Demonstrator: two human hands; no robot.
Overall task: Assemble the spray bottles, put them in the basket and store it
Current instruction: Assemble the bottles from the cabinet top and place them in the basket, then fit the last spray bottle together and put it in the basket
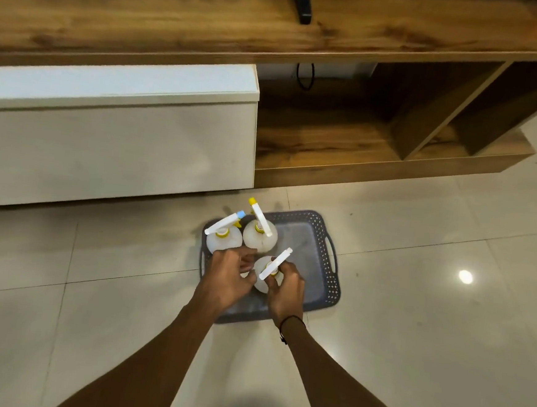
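A translucent white plastic spray bottle (263, 275) with a white trigger head is being held over the grey perforated plastic basket (330, 237) on the tiled floor: the right hand (287, 290) is being closed around its neck, the left hand (228, 272) cupped against its body. It is being judged light, seemingly empty, smooth and slippery; the neck is offering the surest hold. Beyond, two assembled spray bottles (260, 233) are standing in the basket, before the open wooden shelf (326, 147).
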